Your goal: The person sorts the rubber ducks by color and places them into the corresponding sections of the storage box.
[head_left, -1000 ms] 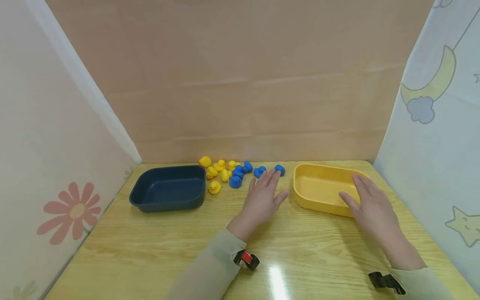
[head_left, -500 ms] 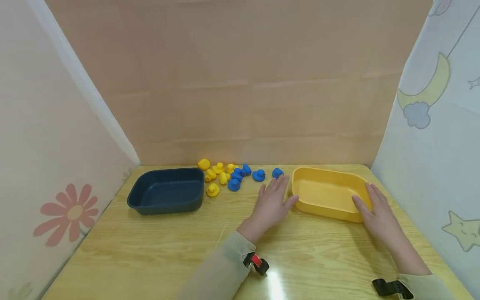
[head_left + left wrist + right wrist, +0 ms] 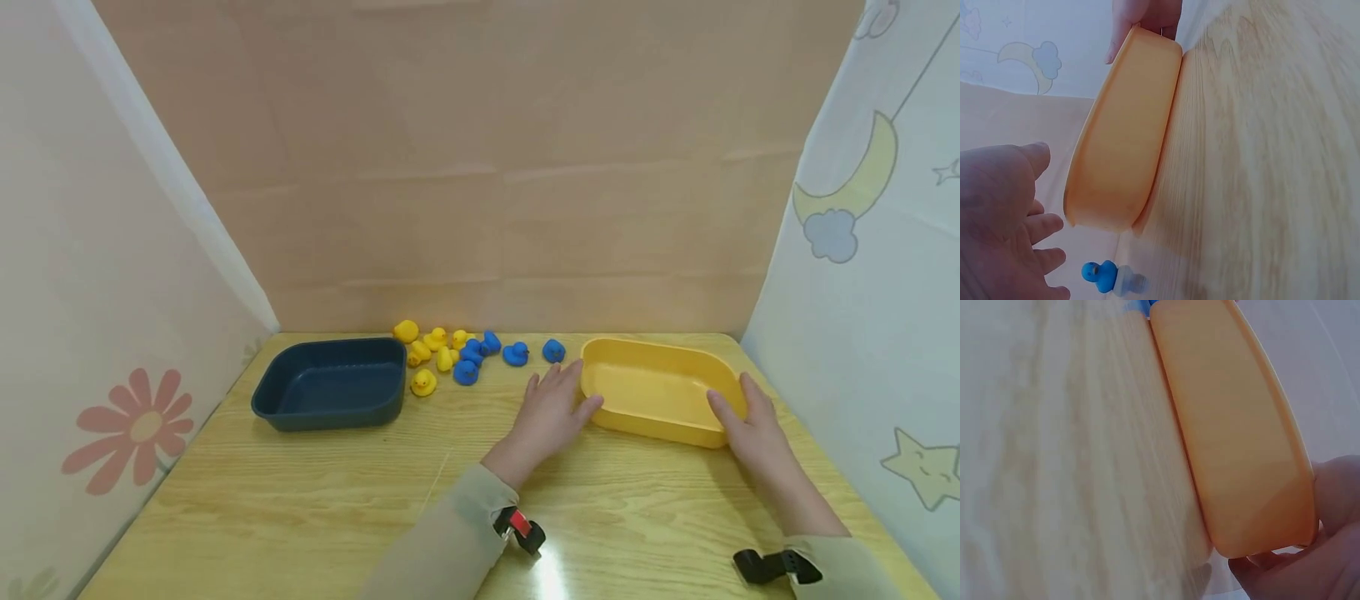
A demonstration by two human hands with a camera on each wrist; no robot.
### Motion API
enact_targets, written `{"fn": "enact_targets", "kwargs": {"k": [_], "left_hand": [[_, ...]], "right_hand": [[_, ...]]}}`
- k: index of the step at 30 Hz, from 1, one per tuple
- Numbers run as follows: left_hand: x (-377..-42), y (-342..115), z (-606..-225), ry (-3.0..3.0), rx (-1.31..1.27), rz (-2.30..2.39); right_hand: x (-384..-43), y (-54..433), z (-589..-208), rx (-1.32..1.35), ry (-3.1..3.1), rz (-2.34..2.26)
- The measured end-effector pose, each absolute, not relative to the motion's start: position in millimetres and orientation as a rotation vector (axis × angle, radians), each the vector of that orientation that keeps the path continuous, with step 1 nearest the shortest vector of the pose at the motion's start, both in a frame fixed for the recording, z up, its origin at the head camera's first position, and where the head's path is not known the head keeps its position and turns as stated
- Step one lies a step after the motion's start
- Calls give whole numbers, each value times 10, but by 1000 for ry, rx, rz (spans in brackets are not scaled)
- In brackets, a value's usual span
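A rectangular yellow plastic tray (image 3: 652, 396) lies on the right of the table, with nothing in it. At its right end my right hand (image 3: 759, 437) grips the rim, thumb on the inner side and fingers outside, also seen by the right wrist camera around the tray's corner (image 3: 1266, 531). My left hand (image 3: 546, 417) hovers by the tray's left end, fingers loosely spread; in the left wrist view a gap shows between those fingers (image 3: 1047, 228) and the tray wall (image 3: 1116, 144). Just beyond the left hand sits a blue rubber duck (image 3: 553, 351).
A dark blue tray (image 3: 262, 400) stands on the left of the wooden table (image 3: 300, 508). Between the trays are several yellow rubber ducks (image 3: 423, 382) and several blue ones (image 3: 466, 372). A brown backdrop (image 3: 487, 208) rises behind, with patterned side panels (image 3: 862, 358) left and right.
My left hand has moved right, from near the blue ducks to the yellow tray's left end. My right hand has come from over the tray to its right end and taken hold there.
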State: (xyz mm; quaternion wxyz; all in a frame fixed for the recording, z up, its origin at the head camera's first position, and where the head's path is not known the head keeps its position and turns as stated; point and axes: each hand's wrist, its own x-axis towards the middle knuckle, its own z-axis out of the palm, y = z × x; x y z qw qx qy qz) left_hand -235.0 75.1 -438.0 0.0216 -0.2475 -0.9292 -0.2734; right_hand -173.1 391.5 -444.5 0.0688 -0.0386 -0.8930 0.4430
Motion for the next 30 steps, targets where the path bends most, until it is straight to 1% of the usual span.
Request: {"fn": "enact_targets", "kwargs": {"k": [7, 14, 22, 30], "left_hand": [[-2357, 793, -4409, -2886, -761, -943], [-2418, 822, -4449, -2853, -761, -995], [-2470, 807, -4489, -2833, -778, -1081], [-2562, 814, -4503, -2811, -833, -1141]], "right_hand": [[-1800, 3947, -4475, -196, -2638, 1538], [-1907, 4029, -4563, -219, -2487, 1823], [-2036, 4061, -4718, -183, -2330, 2002], [-2163, 4105, -4731, -144, -2213, 2145]]}}
